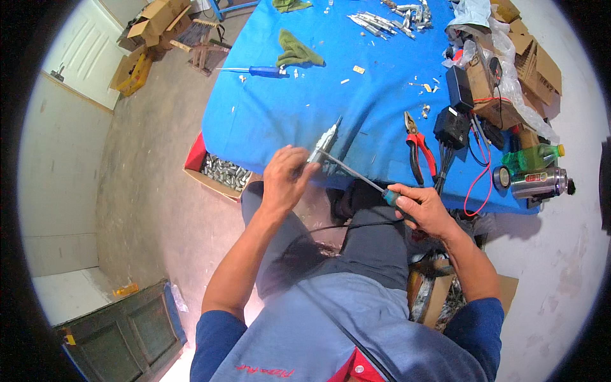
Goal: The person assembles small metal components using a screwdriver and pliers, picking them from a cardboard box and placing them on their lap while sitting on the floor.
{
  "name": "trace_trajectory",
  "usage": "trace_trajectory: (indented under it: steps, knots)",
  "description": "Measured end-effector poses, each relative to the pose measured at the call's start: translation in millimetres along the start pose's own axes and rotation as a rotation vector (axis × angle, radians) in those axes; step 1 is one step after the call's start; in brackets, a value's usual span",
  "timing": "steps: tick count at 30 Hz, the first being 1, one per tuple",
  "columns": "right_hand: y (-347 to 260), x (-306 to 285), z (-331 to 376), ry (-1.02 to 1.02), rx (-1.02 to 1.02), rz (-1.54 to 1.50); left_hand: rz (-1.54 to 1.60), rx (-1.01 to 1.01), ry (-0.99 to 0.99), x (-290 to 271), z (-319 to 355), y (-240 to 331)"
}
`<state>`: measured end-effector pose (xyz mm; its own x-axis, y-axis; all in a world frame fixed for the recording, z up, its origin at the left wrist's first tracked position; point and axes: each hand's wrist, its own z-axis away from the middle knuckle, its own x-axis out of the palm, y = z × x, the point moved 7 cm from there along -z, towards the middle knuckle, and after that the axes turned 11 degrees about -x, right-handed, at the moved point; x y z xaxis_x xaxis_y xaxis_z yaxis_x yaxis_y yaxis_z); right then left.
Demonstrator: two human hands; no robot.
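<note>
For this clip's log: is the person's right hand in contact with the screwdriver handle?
Touching. The head view shows it plainly: the right hand closes around the screwdriver handle, thumb lying along it, with no gap between them.

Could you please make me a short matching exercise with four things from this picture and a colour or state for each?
Column one:
1. Pliers
2. Left hand
3. Bottle
4. Right hand

Column two:
A. Gripping a screwdriver by its handle
B. Green, with a yellow cap
C. Red and black handles
D. Holding a silvery part

Right pairs: 1-C, 2-D, 3-B, 4-A
</note>
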<state>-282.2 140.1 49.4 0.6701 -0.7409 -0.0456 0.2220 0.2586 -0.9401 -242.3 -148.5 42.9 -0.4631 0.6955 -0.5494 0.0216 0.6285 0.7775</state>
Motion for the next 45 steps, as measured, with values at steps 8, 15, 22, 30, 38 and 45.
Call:
trace_trajectory:
  steps: [8,15,22,30,38,45]
  knots:
    - [25,21,6,0.080,0.067,-0.240,0.015,-0.084,-0.016,-1,-3,-5]
    - [-37,4,36,0.350,-0.367,0.551,-0.073,0.049,0.171,6,7,9]
    - [-22,39,-27,0.460,-0.429,0.147,-0.082,0.008,0.137,17,12,14]
    - [-8,96,-81,0.526,-0.419,0.133,-0.115,0.099,0.173,7,43,46]
    - [-24,94,-72,0.440,-0.466,-0.025,-0.008,-0.006,-0.046,-2,37,58]
    - [-72,52,-106,0.390,-0.557,0.009,-0.071,0.115,-0.125,-10,16,70]
